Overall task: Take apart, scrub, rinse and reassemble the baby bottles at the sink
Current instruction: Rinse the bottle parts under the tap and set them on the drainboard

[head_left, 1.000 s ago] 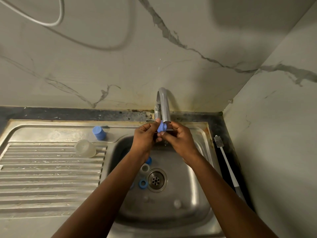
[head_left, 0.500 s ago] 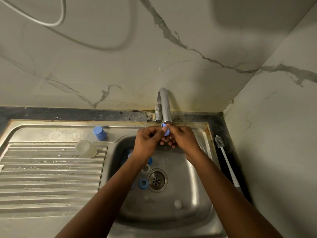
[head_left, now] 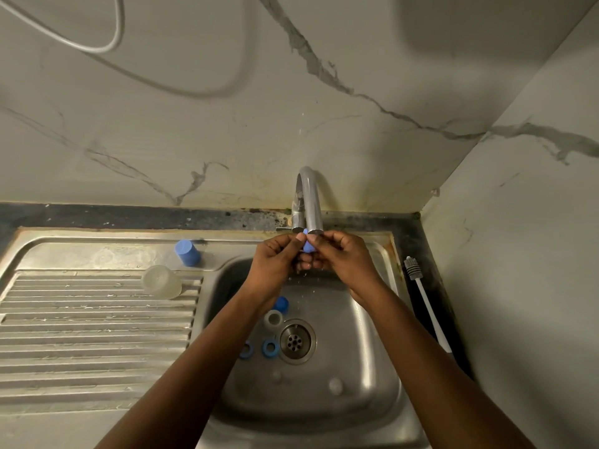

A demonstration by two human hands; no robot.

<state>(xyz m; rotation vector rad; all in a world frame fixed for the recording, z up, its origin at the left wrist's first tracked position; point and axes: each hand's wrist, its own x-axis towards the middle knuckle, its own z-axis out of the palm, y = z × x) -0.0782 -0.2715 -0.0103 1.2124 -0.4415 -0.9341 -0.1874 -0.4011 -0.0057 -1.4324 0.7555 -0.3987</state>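
Observation:
Under the chrome tap (head_left: 309,202), my left hand (head_left: 275,264) and my right hand (head_left: 343,260) together pinch a small blue bottle cap (head_left: 307,244) over the steel sink basin (head_left: 356,335); drops fall below it. In the basin near the drain (head_left: 297,341) lie two blue rings (head_left: 269,348), a clear small bottle part (head_left: 273,319) and another blue piece (head_left: 281,303), partly hidden by my left forearm. A blue cap (head_left: 188,252) and a clear bottle (head_left: 161,281) rest on the drainboard.
A white bottle brush (head_left: 424,303) lies on the dark counter strip right of the sink. The ribbed drainboard (head_left: 97,335) spreads to the left. Marble-look walls close off the back and right side. Two small clear pieces (head_left: 335,385) sit at the basin's front.
Both hands dipped slightly below the spout with the blue cap and came back up under it, turning the cap between the fingers. Nothing else moved.

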